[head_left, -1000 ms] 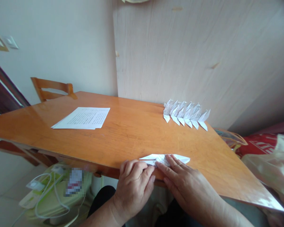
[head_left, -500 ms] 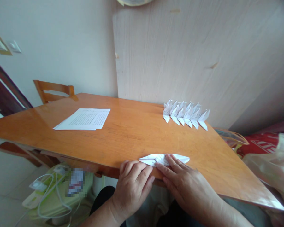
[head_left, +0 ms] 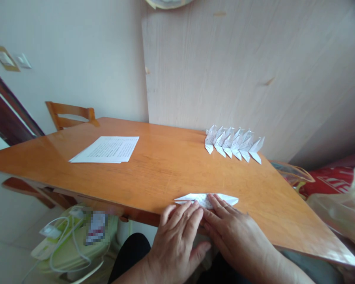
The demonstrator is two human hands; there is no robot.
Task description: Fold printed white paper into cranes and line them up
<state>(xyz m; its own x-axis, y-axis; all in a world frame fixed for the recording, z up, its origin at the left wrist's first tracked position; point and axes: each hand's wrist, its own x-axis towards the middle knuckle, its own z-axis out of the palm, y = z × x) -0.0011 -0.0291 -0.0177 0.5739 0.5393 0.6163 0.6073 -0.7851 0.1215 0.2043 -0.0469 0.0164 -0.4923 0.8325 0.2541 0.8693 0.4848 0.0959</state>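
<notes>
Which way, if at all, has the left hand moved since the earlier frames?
Yes: the left hand has shifted rightward along the table, closer to the right hand.

The right hand (head_left: pixel 236 230) hid part of the folded paper (head_left: pixel 201 200). The printed sheets (head_left: pixel 106 150) at left were too small to read. Far off, a round object (head_left: pixel 168 3) was cut off above; a near-left item (head_left: pixel 96 228) was blurred out.

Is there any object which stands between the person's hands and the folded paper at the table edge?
Nothing visible does. The right hand presses directly on the folded paper; the left hand is at its near side. The printed sheets lie well apart, farther back.
</notes>
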